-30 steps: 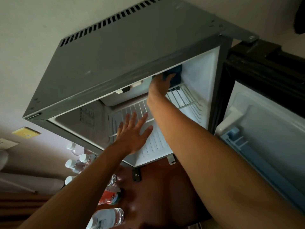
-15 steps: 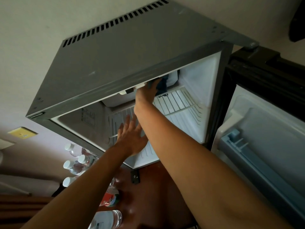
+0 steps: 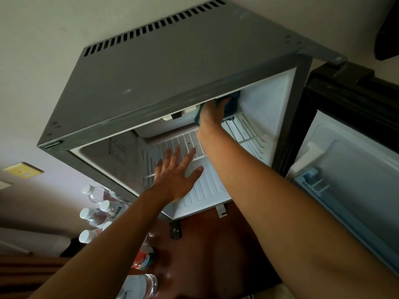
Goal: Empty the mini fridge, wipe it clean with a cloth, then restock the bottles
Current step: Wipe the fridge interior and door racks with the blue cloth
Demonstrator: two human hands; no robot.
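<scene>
Step in hand, by judgement: wiping, middle of the three stages. Mini fridge (image 3: 172, 67) open, interior bare of bottles; door (image 3: 354, 180) swung wide, off beyond the right forearm.

Right hand (image 3: 212, 114) deep in the upper back of the cavity, pressed on a dark blue cloth (image 3: 232, 104). Cloth bunched under and past the fingers, against the back wall, just right of the small white freezer box (image 3: 164, 129). Fingers mostly hidden by the fridge's top edge; cannot tell whether curled around the cloth or flat on it.

Left hand (image 3: 177, 175) lower and nearer, fingers straight and spread, holding nothing, over the wire shelf (image 3: 203, 184). Contact with the shelf likely but not certain. Hands well apart, right one above and beyond the left.

Bottles (image 3: 95, 210): white-capped cluster on the surface below and left of the left forearm, more beneath that arm, all outside the fridge.

Next move, by judgement: carry the cloth across the remaining back wall, side walls and shelf. Calls for steady pressure in the corners, left hand bracing the loose shelf. Restocking not yet begun.
</scene>
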